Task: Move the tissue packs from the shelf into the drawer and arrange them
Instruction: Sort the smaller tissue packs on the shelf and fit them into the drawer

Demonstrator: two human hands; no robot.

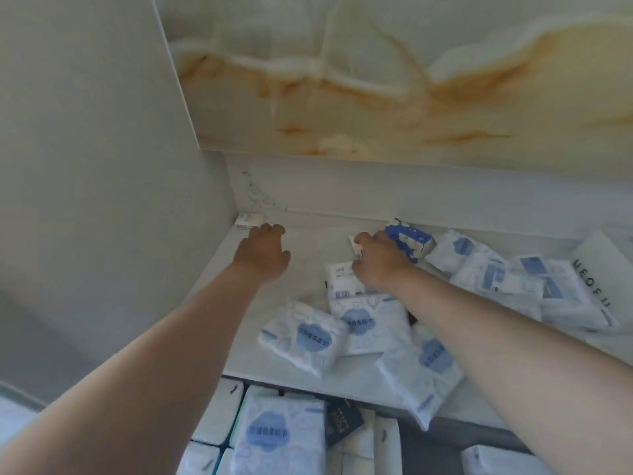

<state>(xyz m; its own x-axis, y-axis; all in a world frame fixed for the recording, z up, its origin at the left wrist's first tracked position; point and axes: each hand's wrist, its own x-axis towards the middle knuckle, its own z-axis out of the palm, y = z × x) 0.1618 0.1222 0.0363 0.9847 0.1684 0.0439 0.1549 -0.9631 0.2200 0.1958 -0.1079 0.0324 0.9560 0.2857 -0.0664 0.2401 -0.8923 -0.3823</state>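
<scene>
status: both hands over the shelf, right hand on a pack

1. left hand (262,250): i read it as released. the fingers are loosely bent and hold nothing. it sits at the back-left of the shelf (308,241), just beside a small white box (248,221) in the shelf's back-left corner. i cannot tell whether the fingertips touch the box.

2. right hand (380,262): grasping. thumb and fingers curl round a small pack (355,247) near the back middle of the shelf. the hand lies over a barcode pack (342,282) that rests flat on the shelf.

3. blue pack (409,241): tilted, at the back of the shelf, touching the far side of the right hand.

4. loose packs (303,337): three white packs with blue ovals overlap at the shelf's front edge; one overhangs it. more packs (496,275) are heaped at the right end of the shelf.

5. drawer (428,450): open below the shelf's front edge. stowed packs (281,437) fill its left part, some on edge, one flat on top. a dark item (342,423) lies among them.
</scene>
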